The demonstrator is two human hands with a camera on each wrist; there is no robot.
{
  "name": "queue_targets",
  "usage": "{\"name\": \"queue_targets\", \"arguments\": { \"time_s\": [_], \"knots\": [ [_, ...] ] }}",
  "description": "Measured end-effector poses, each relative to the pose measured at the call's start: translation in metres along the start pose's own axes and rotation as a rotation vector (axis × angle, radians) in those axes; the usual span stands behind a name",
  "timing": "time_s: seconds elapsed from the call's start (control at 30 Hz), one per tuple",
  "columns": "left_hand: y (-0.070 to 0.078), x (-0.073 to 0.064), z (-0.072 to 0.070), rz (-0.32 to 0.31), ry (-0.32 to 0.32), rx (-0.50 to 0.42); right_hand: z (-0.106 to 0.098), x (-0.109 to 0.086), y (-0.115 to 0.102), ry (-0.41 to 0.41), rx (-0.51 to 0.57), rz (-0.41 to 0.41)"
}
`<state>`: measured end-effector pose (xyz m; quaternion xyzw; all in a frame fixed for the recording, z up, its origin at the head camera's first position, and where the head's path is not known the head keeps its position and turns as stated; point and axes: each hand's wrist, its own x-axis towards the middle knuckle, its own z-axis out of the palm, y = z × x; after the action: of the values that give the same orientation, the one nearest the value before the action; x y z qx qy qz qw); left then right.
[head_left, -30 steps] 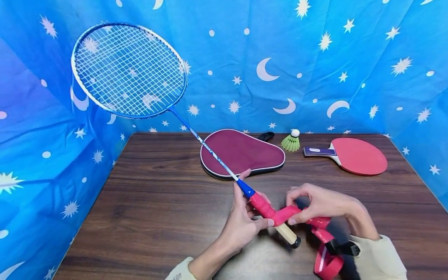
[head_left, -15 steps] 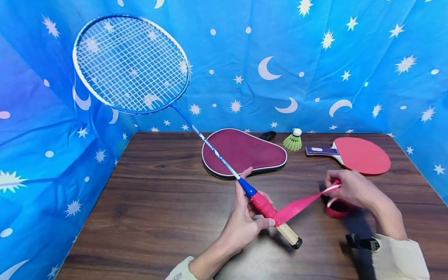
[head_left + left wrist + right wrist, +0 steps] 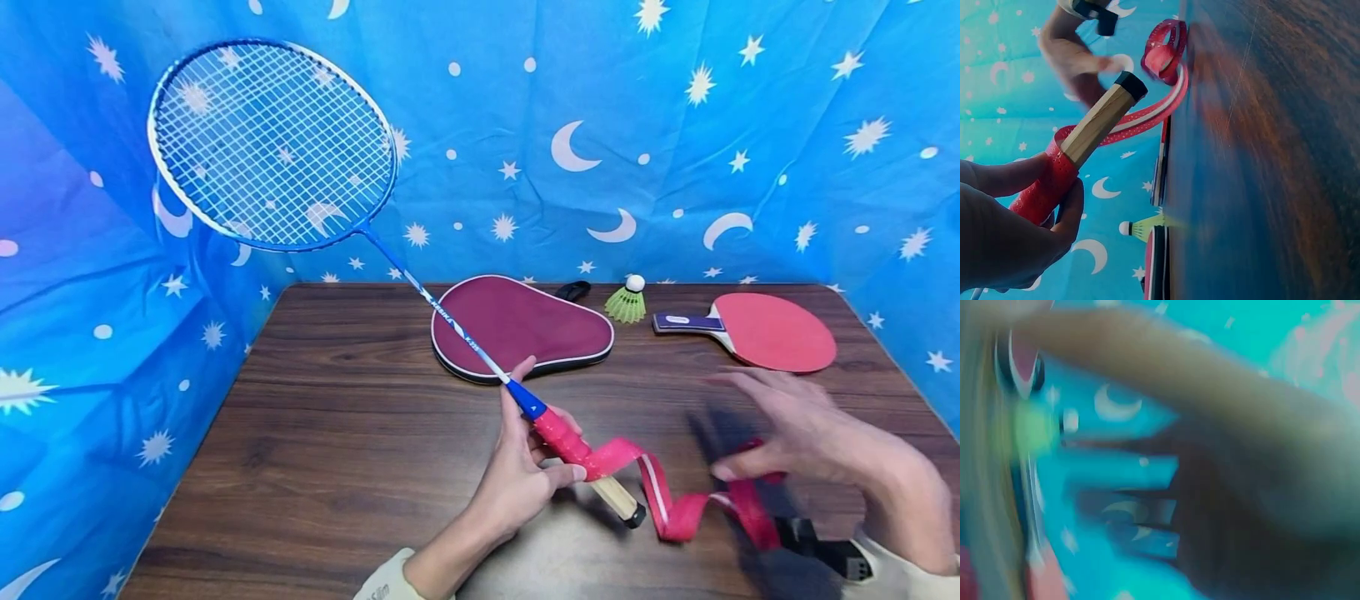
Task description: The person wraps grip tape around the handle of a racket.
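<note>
A blue and white badminton racket [image 3: 457,329] slants across the head view, strings up at the left. My left hand [image 3: 517,475] grips its handle, thumb pressing the edge of the red grip tape [image 3: 562,437] wound round the upper part. Below the wrap, bare wood [image 3: 1094,125] with a black end cap [image 3: 1130,85] shows. The loose tape [image 3: 678,517] runs in curls to the right, down to the tabletop. Blurred by motion, my right hand [image 3: 810,433] is spread above the tape's far end, holding nothing visible; its fingers [image 3: 1129,503] are apart in the right wrist view.
On the brown wooden table [image 3: 352,467] lie a maroon paddle case [image 3: 525,329] behind the racket handle, a yellow-green shuttlecock [image 3: 627,302] and a red table tennis paddle [image 3: 780,333] at the back right. A blue star-and-moon cloth [image 3: 510,108] hangs round the table.
My right hand drew the tape out to the right, then let it go and moved further right and down. The tape has slackened into curls. My left hand keeps its grip on the racket handle.
</note>
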<state>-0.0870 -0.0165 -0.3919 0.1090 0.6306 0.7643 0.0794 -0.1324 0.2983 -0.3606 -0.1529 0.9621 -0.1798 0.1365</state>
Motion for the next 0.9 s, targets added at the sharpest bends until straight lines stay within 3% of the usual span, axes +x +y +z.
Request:
{"name": "queue_targets", "arguments": {
  "time_s": [0.07, 0.17, 0.23, 0.3, 0.37, 0.6, 0.9],
  "knots": [
    [-0.002, 0.000, 0.000, 0.014, -0.005, -0.005, 0.004, 0.007, -0.026, 0.015, 0.170, -0.167],
    [-0.001, 0.000, -0.001, 0.017, -0.010, -0.016, 0.018, 0.023, -0.056, -0.037, 0.466, -0.386],
    [0.000, 0.000, -0.001, 0.012, -0.011, -0.025, 0.028, 0.032, -0.070, -0.122, 0.623, -0.465],
    [0.001, 0.001, -0.001, 0.008, -0.010, -0.033, 0.036, 0.038, -0.078, -0.187, 0.700, -0.481],
    [0.001, 0.001, -0.001, 0.006, -0.007, -0.037, 0.040, 0.040, -0.081, -0.206, 0.706, -0.472],
    [0.001, 0.000, 0.001, -0.028, 0.022, -0.021, 0.041, 0.042, -0.081, -0.142, 0.598, -0.413],
    [-0.001, -0.001, 0.000, -0.014, 0.050, -0.012, 0.046, 0.049, -0.079, -0.225, 0.583, -0.411]
  ]
}}
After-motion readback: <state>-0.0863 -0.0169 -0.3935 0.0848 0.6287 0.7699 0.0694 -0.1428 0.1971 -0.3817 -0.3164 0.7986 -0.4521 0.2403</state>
